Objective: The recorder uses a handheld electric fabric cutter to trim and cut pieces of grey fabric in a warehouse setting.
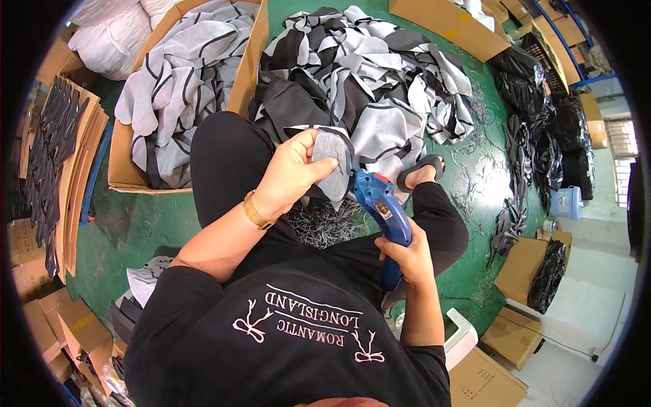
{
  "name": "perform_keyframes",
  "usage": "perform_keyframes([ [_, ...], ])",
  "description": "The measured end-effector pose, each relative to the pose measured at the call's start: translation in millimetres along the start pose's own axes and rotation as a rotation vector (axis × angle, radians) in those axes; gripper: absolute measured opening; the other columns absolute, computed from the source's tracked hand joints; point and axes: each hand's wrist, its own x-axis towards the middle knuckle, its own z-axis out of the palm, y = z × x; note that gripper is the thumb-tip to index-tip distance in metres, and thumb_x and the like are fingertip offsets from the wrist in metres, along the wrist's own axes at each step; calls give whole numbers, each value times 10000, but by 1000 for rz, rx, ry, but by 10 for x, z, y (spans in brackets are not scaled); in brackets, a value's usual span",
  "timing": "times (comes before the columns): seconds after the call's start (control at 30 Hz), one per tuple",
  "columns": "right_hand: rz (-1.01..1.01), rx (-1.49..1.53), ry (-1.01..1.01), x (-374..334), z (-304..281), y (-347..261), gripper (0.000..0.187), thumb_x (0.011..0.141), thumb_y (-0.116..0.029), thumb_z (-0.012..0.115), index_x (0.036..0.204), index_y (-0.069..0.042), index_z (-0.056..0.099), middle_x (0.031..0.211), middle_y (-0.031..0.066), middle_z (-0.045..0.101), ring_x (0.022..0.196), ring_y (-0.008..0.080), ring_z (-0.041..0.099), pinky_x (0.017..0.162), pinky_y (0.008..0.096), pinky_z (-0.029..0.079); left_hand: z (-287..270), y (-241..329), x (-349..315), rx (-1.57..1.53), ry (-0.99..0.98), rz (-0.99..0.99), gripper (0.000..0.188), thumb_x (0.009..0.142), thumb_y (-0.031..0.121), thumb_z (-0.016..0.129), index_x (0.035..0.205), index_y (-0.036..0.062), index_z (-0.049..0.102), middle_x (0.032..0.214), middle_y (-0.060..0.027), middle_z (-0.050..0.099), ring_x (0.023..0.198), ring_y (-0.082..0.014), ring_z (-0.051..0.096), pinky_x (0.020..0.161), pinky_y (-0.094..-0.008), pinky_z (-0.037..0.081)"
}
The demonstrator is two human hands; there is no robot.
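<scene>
Between the thumb and fingers of my left hand (291,173) is a grey fabric piece (331,152) with a black edge, held up over my lap. My right hand (409,252) is wrapped around the handle of a blue handheld power tool (380,207) with a red patch near its head; it looks like cordless electric scissors. The tool's head meets or nearly meets the right edge of the fabric, and its blades are too small to make out. Below lie thin grey and black fabric trimmings (322,224) on the floor between my legs.
A large heap of grey and black fabric pieces (380,129) lies ahead on the green floor (468,224). Left of it stands a cardboard box (245,81) full of similar pieces. Black plastic bags (536,102) and a light blue bucket (565,202) line the right side.
</scene>
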Motion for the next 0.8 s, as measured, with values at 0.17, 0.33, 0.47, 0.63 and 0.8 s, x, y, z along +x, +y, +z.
perform_keyframes([
  [0.17, 8, 13, -17, 29, -7, -52, 377, 714, -33, 713, 1054, 36, 568, 757, 36, 594, 578, 102, 555, 530, 248, 474, 11, 62, -24, 81, -11, 5, 242, 829, -65, 583, 1064, -9, 566, 949, -12, 638, 876, -63, 598, 798, -241, 485],
  [0.33, -26, 80, 0, 88, 55, -150, 352, 670, 2, 671, 1002, 56, 567, 744, 81, 590, 553, 156, 574, 514, 271, 486, -8, 37, -20, 136, -42, -5, 256, 834, -39, 587, 1086, 2, 568, 933, -1, 642, 789, -37, 583, 682, -201, 474],
  [0.47, -70, 187, 65, 92, -23, -199, 372, 659, -45, 690, 988, 75, 564, 737, 88, 587, 533, 166, 566, 508, 275, 485, -3, 141, -37, 179, -79, -21, 223, 857, 50, 600, 1078, 25, 590, 820, 39, 627, 607, 13, 518, 418, -156, 392],
  [0.63, -20, 72, -61, 55, -97, -275, 347, 686, -8, 701, 1002, 55, 573, 787, 77, 592, 592, 147, 578, 517, 268, 492, 6, 192, -42, 224, -82, -104, 192, 856, 18, 600, 1046, -6, 616, 862, 48, 622, 741, 2, 534, 640, -177, 438],
  [0.8, 57, -75, -140, 54, -155, -310, 397, 729, -61, 748, 1077, 23, 577, 749, 17, 580, 590, 98, 562, 537, 243, 467, -53, 96, -16, 341, -136, -10, 192, 859, 126, 627, 1032, 45, 638, 650, 86, 540, 452, 29, 418, 346, -150, 316],
])
